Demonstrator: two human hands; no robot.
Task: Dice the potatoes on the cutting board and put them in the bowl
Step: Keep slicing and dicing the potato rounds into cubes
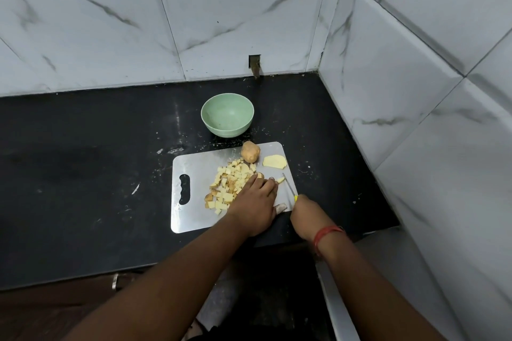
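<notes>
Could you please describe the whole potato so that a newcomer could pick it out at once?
On the black counter lies a metal cutting board. At its far edge, nearest the green bowl, sits the whole potato. It alone is brown-skinned and uncut, unlike the pale diced pieces.

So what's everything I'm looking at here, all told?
bowl: one, pale green, on the counter behind the board
cutting board: one, metallic grey, on the black counter
diced potato: one heap, yellow, mid-board
whole potato: one, brown, board's far edge
potato slice: one, pale yellow, far right corner
knife: one, yellow handle, in right hand
left hand: on the board beside the dice
right hand: grips the knife
</notes>
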